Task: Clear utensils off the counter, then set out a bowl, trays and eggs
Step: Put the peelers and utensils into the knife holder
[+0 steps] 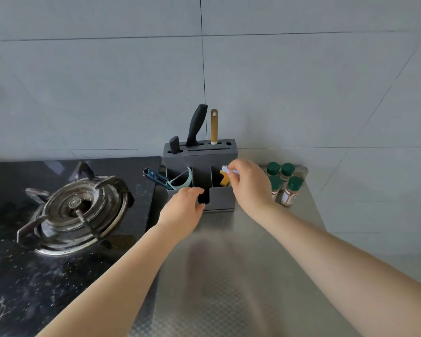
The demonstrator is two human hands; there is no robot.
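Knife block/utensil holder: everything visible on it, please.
The grey utensil holder looks like matte plastic and stands upright against the tiled wall on the steel counter. Its raised back tier has slots holding two black handles and a yellow one. The open front compartments hold a blue peeler at left. The left hand grips something black at its front edge; the right hand lowers a white-yellow utensil into the right compartment.

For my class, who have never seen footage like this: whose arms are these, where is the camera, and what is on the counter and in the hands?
There is one picture, from a camera worn on a person's head, looking down at their own arms. A grey knife block with front compartments stands on a steel counter, beside a gas burner and spice jars. A peeler leans in the left compartment. The left hand grips something black at the organiser's front. The right hand pinches a small white-handled tool over the right compartment; what it is cannot be told.
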